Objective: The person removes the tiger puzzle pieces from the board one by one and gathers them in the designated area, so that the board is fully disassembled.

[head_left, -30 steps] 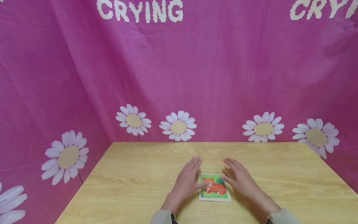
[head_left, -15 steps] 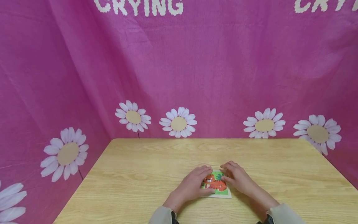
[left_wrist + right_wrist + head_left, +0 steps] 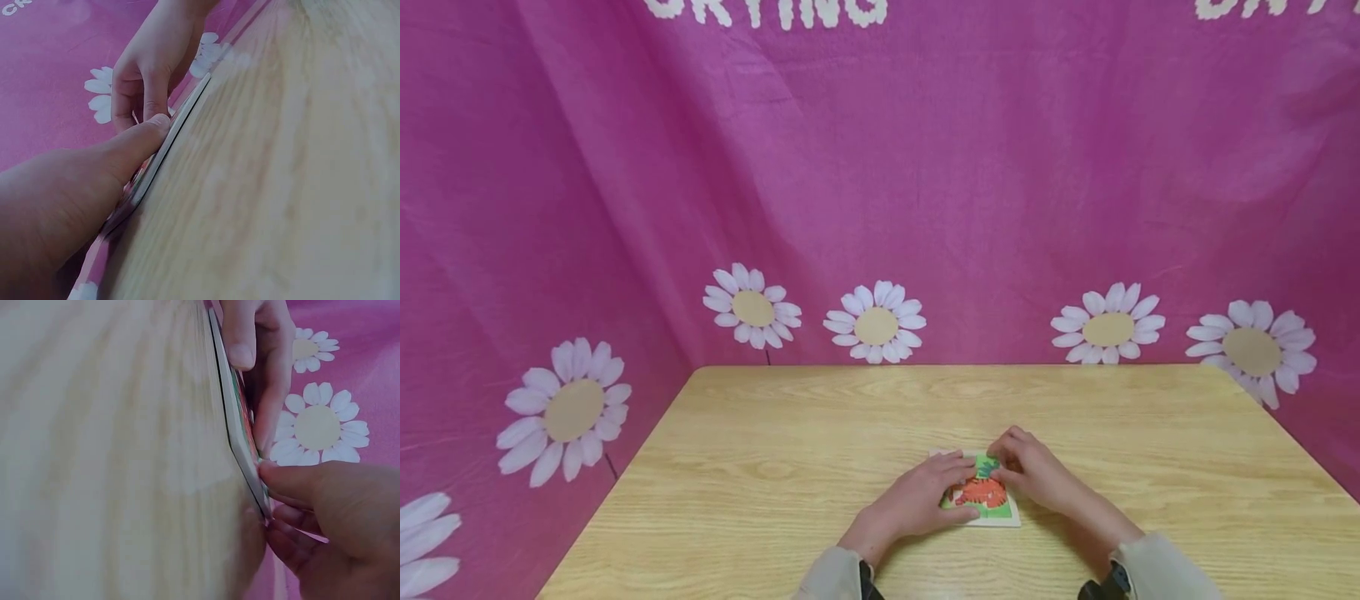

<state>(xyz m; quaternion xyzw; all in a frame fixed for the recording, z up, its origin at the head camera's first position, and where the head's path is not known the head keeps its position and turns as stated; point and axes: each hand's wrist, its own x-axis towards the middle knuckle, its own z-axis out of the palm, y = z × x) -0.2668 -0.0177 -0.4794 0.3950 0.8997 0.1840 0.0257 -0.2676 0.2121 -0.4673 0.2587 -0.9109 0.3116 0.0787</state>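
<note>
A square puzzle board (image 3: 983, 495) with an orange tiger on green lies flat on the table, pale along its rim. My left hand (image 3: 917, 497) rests across its left part with fairly straight fingers, hiding the tiger's head. In the left wrist view, the left thumb (image 3: 147, 134) lies along the board's near edge (image 3: 178, 122). At the right side, my right hand (image 3: 1036, 473) has curled fingers and grips the board's edge. The right wrist view has the right thumb (image 3: 284, 478) on the picture face and the other fingers at the rim; their tips are partly hidden.
The pale wooden table (image 3: 790, 433) stretches around the board. A pink curtain (image 3: 970, 192) with printed daisies and white letters hangs behind the table and along its left side. Dark bands (image 3: 1105, 582) circle the wrists by the light sleeves.
My left hand has moved right and down onto the board, covering the tiger's head. My right hand has drawn its fingers in at the right edge. The head view has tilted slightly downward.
</note>
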